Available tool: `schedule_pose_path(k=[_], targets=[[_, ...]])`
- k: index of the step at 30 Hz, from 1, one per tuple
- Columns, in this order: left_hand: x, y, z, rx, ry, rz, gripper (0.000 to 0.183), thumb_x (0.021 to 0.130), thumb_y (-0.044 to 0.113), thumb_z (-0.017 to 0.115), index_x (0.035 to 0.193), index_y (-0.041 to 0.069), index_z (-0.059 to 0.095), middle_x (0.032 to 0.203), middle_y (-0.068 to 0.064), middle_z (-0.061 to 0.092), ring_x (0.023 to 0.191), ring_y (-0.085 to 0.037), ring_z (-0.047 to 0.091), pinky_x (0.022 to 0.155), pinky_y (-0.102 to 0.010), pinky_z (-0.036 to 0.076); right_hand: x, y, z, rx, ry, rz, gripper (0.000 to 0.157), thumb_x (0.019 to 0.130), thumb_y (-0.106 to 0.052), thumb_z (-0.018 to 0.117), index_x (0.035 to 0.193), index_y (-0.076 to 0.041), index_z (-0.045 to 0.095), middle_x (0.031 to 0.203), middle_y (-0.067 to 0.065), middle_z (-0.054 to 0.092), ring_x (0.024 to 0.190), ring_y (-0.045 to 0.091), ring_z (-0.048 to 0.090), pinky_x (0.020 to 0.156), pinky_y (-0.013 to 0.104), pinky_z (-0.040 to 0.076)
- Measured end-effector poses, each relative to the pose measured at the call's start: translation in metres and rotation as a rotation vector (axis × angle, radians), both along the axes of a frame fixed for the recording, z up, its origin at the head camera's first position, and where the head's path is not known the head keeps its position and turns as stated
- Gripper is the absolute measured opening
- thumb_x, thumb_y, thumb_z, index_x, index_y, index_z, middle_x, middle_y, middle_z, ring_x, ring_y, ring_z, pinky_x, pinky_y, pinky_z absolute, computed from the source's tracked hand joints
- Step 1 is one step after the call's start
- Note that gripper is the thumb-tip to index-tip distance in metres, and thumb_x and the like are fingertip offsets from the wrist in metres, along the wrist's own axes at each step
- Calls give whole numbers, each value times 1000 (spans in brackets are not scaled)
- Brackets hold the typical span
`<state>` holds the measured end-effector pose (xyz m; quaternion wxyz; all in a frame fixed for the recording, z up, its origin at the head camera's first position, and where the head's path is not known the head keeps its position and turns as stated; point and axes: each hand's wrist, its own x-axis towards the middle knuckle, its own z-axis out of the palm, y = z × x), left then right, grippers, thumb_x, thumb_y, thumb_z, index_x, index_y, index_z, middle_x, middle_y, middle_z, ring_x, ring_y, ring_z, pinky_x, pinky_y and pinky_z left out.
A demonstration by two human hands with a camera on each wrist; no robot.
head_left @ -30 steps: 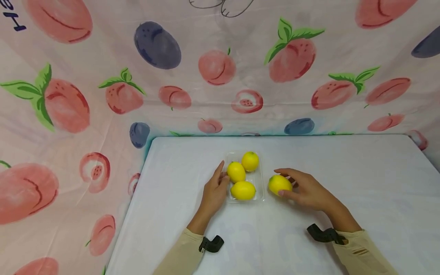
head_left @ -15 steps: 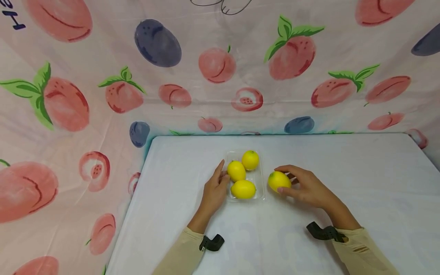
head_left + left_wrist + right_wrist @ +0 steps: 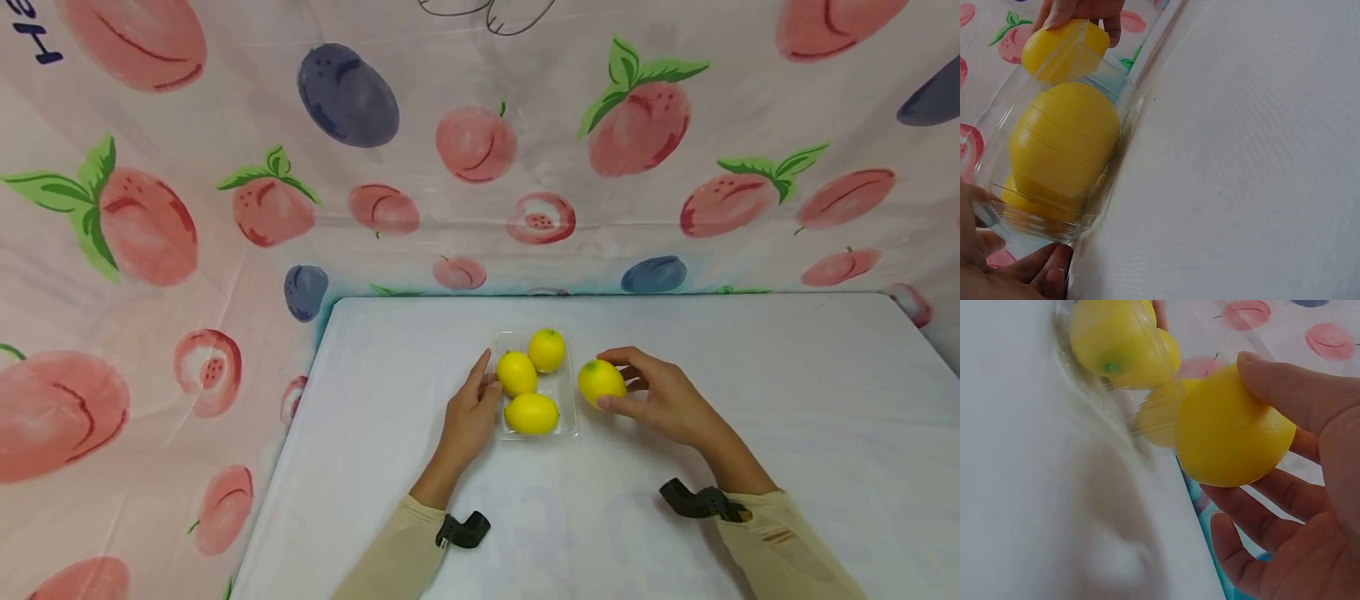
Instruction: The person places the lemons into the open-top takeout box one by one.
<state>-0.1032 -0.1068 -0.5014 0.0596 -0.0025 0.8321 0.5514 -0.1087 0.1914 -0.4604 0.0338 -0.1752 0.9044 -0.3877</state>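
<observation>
A clear plastic box [image 3: 564, 425] stands on the white table with three yellow lemons inside: one at the back [image 3: 547, 350], one at the left [image 3: 517, 373] and one at the front [image 3: 532, 414]. At the box's left side, my left hand [image 3: 468, 415] holds the rim with thumb and fingers, the index finger pointing forward. My right hand [image 3: 660, 398] pinches another lemon [image 3: 598, 382], green at its tip, just right of the box. In the right wrist view the thumb lies on one side of this held lemon [image 3: 1229, 434] and fingertips support the other.
A white cloth covers the table [image 3: 795, 400]. Behind it and at the left hangs a fruit-print curtain [image 3: 480, 225]. Dark wrist mounts [image 3: 462, 529] sit on both sleeves.
My right hand has lifted the lemon and brought it slightly back and left, nearer the box. The lemon has tilted, showing more of its green tip. My left hand and the box stay put.
</observation>
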Motion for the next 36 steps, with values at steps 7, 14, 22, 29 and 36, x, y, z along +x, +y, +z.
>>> schedule_pose_path(k=[7,14,22,29,36], targets=[[1,0,1,8,6,4,55,107,32,47,160,38,32,135,-3,64,114,-20,59,105,-46,47,-6,-9,5,-76,-25,-31,60,87,-36,82,137,-16,55,135,7,63,111,27,65,97,51,56],[1,1,1,10,-7,6,55,107,33,47,160,37,32,135,-2,64,116,-20,59,106,-46,46,-9,-21,11,-122,-47,-62,63,86,-36,83,136,-16,52,137,10,60,113,30,64,101,53,53],[0,1,2,6,-2,3,55,107,34,46,160,38,32,137,-3,63,119,-21,59,107,-48,46,-13,-39,9,-152,-7,-18,66,87,-34,83,145,-22,54,138,7,60,112,27,63,99,51,55],[0,2,3,9,-22,4,55,107,35,46,160,39,31,139,-4,63,123,-21,59,110,-48,45,-14,-46,7,-154,31,-31,62,86,-35,83,139,-17,58,137,4,60,118,27,61,99,52,55],[-1,1,4,5,-18,11,55,107,35,47,160,39,32,138,-4,63,120,-21,59,109,-48,45,-15,-51,5,-109,60,-59,64,84,-40,84,138,-17,58,137,3,62,122,24,59,95,51,55]])
